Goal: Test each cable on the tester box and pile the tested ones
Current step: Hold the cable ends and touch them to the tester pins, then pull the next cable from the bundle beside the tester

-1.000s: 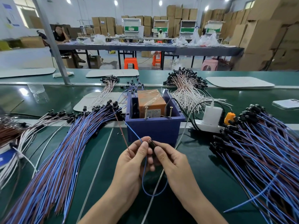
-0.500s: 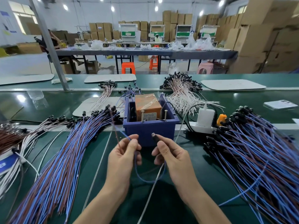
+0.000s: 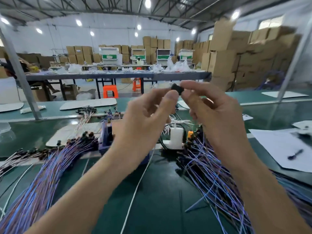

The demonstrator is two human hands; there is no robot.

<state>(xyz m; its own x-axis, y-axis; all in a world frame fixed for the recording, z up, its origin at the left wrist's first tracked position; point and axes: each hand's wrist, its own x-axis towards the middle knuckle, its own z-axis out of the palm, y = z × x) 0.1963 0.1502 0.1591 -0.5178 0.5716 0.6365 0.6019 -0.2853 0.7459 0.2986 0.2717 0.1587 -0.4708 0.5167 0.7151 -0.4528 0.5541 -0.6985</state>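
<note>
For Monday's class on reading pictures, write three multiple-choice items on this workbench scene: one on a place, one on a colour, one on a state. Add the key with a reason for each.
1. Where does the white adapter stand relative to the blue tester box?
A. to its left
B. to its right
C. inside it

2. What colour is the small piece at the fingertips?
A. orange
B. white
C. black

3. How are the left hand and the right hand?
A. lying flat, holding nothing
B. held up, pinching the piece between them
C. inside the box

Key: 1 B, the adapter stands right of the box's wall. 2 C, it shows dark against the pale background. 3 B, both hands' fingertips meet on the piece.
</note>
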